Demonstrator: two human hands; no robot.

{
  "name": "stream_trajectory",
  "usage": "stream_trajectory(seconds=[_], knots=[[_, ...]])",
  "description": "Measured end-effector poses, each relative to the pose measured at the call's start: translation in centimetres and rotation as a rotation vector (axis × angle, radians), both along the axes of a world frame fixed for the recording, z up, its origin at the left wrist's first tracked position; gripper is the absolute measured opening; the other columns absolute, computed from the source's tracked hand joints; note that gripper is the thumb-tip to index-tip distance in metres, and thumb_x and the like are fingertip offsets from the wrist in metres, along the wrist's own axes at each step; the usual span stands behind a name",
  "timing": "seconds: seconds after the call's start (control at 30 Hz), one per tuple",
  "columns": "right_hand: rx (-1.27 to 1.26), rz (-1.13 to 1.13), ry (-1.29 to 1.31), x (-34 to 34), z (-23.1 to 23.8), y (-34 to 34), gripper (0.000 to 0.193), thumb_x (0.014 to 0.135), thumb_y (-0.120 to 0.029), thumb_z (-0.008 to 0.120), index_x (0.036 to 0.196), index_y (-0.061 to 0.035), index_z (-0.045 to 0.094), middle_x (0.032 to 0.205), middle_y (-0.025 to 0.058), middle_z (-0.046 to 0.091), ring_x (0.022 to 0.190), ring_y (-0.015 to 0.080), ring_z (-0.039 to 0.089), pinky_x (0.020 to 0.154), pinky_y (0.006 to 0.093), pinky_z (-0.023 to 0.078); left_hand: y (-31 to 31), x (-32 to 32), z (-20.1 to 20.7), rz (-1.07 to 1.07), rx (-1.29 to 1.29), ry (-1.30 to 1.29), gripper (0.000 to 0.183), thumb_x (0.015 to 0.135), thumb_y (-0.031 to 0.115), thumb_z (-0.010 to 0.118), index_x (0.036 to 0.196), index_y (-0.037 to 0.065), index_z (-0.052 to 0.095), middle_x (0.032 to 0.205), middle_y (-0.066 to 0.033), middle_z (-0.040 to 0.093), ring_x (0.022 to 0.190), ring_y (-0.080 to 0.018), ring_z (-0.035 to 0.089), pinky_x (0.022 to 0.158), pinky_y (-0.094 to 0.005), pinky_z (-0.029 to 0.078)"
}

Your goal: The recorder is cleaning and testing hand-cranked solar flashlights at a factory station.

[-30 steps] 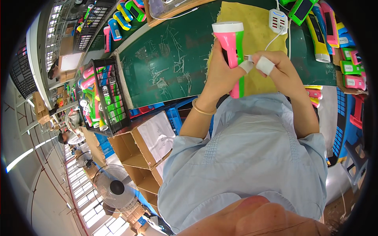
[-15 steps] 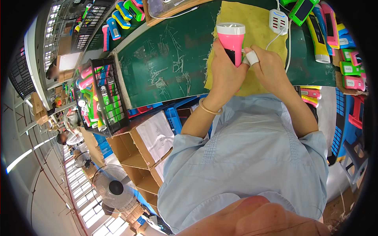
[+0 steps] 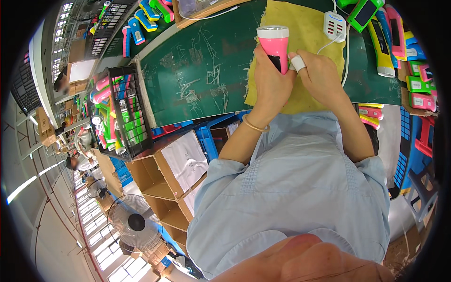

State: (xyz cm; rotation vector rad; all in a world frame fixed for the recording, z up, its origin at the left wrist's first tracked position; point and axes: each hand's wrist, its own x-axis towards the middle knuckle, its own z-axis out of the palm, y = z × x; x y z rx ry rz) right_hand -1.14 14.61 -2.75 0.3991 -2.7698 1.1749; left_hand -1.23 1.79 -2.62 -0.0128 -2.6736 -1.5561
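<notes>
My left hand [image 3: 271,84] is wrapped round a pink flashlight [image 3: 277,45] with a white head and a dark panel on its side. The flashlight stands with its head away from me, over a yellow cloth [image 3: 307,21]. My right hand [image 3: 322,77] is closed in a pinch against the flashlight's right side, with white tape [image 3: 298,63] round one finger. What its fingertips grip is hidden. A white cable [image 3: 328,44] runs from a white multi-port USB charger [image 3: 335,26] down to behind my right hand.
On the green worktable [image 3: 197,70], several colourful flashlights [image 3: 378,44] lie at the right. Others crowd the far left edge. A black crate [image 3: 127,113] full of flashlights stands left. Cardboard boxes [image 3: 162,176] and a fan [image 3: 136,222] are at lower left.
The flashlight and both hands have shifted very slightly in view. My right fingers have moved a little up along the flashlight's side; my left hand keeps its hold.
</notes>
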Motion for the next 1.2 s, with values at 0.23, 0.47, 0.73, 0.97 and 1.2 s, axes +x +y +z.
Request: stream_trajectory(seconds=[0.23, 0.47, 0.73, 0.97, 1.2], knots=[[-0.138, 0.150, -0.151, 0.7, 2.5, 0.8, 0.017, 0.085, -0.013, 0.047, 0.086, 0.0003, 0.057, 0.068, 0.0176, 0.059, 0.058, 0.0313, 0.056, 0.053, 0.0399, 0.041, -0.7, -0.3, -0.2, -0.136, -0.011, 0.103, 0.057, 0.064, 0.012, 0.073, 0.107, -0.002, 0.038, 0.081, -0.0120, 0.055, 0.067, -0.0245, 0.057, 0.062, -0.0323, 0.046], [-0.500, 0.063, 0.099, -1.8, 5.3, 3.4, 0.033, 0.090, -0.016, 0.041, 0.119, -0.0058, 0.050, 0.096, 0.0050, 0.057, 0.079, 0.0115, 0.051, 0.071, 0.0229, 0.040, -3.0, 0.1, 2.1, -0.446, 0.958, -0.653, 0.041, 0.073, 0.009, 0.061, 0.109, 0.000, 0.043, 0.077, -0.0077, 0.049, 0.052, -0.0145, 0.049, 0.043, -0.0245, 0.040], [-0.352, 0.479, -0.091, -3.5, 1.6, 3.5, 0.042, 0.090, -0.033, 0.032, 0.082, -0.0001, 0.056, 0.078, 0.0118, 0.057, 0.072, 0.0207, 0.053, 0.066, 0.0291, 0.041, -1.7, 2.0, 2.8, -0.571, 1.181, -0.968, 0.041, 0.072, 0.009, 0.062, 0.107, -0.002, 0.043, 0.073, -0.0078, 0.051, 0.047, -0.0148, 0.051, 0.041, -0.0250, 0.039], [-0.451, 0.174, -0.257, -3.3, 1.5, 3.2, 0.039, 0.088, -0.034, 0.042, 0.089, 0.0023, 0.056, 0.081, 0.0083, 0.056, 0.079, 0.0156, 0.053, 0.073, 0.0257, 0.040, -0.8, 1.6, 2.6, -0.404, 0.730, -0.577, 0.038, 0.082, 0.025, 0.059, 0.107, 0.000, 0.044, 0.075, -0.0066, 0.053, 0.049, -0.0142, 0.051, 0.043, -0.0258, 0.041], [-0.739, 0.377, -0.636, 0.2, 0.7, 1.4, 0.045, 0.083, -0.029, 0.057, 0.113, 0.0044, 0.052, 0.092, 0.0054, 0.055, 0.084, 0.0109, 0.049, 0.077, 0.0263, 0.041, -0.6, -0.6, 3.1, -0.117, 0.705, 0.029, 0.046, 0.089, 0.044, 0.043, 0.100, 0.000, 0.050, 0.087, -0.0100, 0.057, 0.076, -0.0151, 0.055, 0.062, -0.0279, 0.046]])
